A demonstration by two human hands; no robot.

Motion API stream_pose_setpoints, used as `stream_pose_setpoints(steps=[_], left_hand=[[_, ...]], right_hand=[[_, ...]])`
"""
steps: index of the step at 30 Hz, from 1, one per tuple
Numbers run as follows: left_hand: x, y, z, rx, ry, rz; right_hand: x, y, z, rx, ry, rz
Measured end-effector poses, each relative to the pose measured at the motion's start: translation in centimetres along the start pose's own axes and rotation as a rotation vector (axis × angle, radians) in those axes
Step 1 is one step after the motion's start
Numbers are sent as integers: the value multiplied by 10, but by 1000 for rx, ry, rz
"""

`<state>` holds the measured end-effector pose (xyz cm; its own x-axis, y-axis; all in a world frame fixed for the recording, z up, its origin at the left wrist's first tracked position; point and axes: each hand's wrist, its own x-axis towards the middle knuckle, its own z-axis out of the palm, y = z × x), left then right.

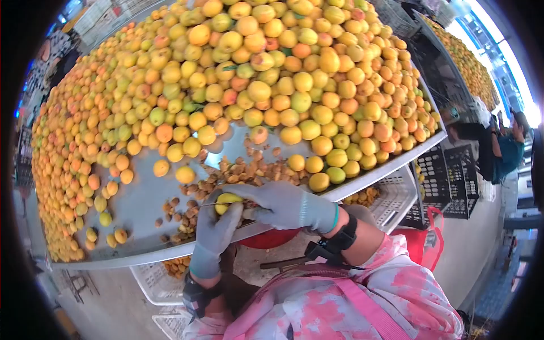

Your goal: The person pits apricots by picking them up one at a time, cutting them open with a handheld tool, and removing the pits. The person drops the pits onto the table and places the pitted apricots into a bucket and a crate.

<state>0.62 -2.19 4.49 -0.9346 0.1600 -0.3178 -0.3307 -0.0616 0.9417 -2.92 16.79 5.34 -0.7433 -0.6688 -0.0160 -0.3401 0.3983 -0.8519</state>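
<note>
My left hand [214, 235], in a grey glove, is closed on a yellow-green fruit [227, 202] above the front edge of the metal table [141, 170]. From the right, my right hand [272, 204], gloved too, meets it with fingers bent at the fruit. A thin dark line, perhaps a blade or wire, crosses the fruit; what my right hand grips is hidden. Brown pits [255, 170] lie just beyond both hands. Behind them rises a large heap of yellow and orange fruit [272, 73].
White crates with halved fruit stand below the table edge, one at the right [391, 198], one at the left [153, 283]. A red bag [419, 243] and black crates [453, 181] are at the right. Another person [507, 147] is farther right, near a second fruit-covered table.
</note>
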Motion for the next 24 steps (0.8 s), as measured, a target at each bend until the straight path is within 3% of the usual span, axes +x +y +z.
stream_pose_setpoints(steps=[11, 13, 20, 24], left_hand=[[1, 0, -1, -55, -67, 25], [1, -1, -1, -49, -67, 36], [2, -3, -2, -54, -107, -20], [5, -3, 1, -34, -41, -40]], right_hand=[[2, 5, -2, -19, -68, 5], [3, 8, 0, -37, 2, -95], [1, 7, -7, 10, -77, -16], [4, 9, -3, -55, 42, -82]])
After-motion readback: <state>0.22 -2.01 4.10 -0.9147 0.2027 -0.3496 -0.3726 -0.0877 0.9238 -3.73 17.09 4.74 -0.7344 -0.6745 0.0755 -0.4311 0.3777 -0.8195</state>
